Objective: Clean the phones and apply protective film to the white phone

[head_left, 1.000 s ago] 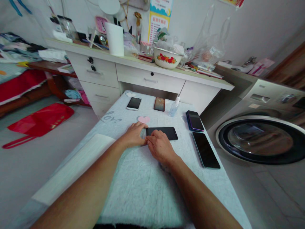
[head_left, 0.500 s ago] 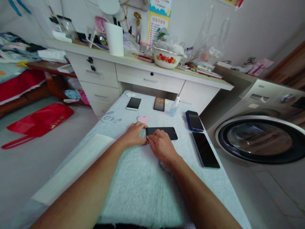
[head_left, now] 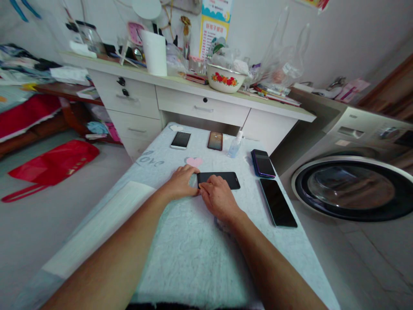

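A black phone [head_left: 229,178] lies flat, long side across, on the cloth-covered table [head_left: 187,254]. Thumb and fingers of my left hand [head_left: 183,182] grip its left end from the side. My right hand [head_left: 218,196] rests over the phone's left part, its fingers pinched together at the lower left corner. A small orange-tan bit shows at those fingertips, too small to make out. Farther back lie a white-framed phone [head_left: 180,140] and a brown phone or case [head_left: 215,141], with a clear spray bottle [head_left: 235,144] beside them.
On the table's right side are a stacked dark phone [head_left: 263,163] and a larger black phone [head_left: 278,203]. A white strip [head_left: 103,226] lies under my left forearm. Behind stands a white desk [head_left: 203,104] with a flowered bowl [head_left: 226,79]; a washing machine [head_left: 355,172] is at right.
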The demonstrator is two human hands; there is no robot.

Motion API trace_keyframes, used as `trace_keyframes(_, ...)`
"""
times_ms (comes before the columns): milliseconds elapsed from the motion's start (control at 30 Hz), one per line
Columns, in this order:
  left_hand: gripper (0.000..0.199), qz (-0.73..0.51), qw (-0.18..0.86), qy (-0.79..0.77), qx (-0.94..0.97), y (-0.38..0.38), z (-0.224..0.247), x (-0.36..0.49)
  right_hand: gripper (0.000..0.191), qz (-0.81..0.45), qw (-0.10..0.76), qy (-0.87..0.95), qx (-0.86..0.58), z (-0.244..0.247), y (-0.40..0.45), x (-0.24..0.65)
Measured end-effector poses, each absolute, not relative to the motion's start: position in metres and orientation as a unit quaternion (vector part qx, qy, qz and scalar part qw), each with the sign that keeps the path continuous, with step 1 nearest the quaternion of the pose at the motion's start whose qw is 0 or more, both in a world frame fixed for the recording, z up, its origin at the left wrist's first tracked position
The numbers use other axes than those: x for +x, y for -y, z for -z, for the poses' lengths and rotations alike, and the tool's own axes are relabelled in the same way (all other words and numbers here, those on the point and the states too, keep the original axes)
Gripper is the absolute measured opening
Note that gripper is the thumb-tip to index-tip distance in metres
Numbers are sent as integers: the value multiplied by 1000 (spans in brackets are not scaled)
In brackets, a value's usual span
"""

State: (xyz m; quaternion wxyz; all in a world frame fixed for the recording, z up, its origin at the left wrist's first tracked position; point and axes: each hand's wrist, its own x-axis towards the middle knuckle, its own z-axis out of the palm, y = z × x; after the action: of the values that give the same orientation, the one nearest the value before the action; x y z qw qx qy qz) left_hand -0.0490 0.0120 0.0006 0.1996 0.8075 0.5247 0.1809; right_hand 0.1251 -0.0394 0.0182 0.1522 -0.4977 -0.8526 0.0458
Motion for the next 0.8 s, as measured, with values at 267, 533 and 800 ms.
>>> trace_keyframes(267, 60, -180, 204, -527, 805, -11, -3, -48, 21, -54, 154, 851, -499, -20, 41, 126)
trace_keyframes(533, 61, -184, 203, -521, 809, -12, -1, -49, 20, -62, 146, 850, -502, -20, 41, 126)
trace_keyframes(800, 61, -190, 200, -520, 809, -13, 0, -49, 17, -59, 146, 851, -501, -19, 40, 126)
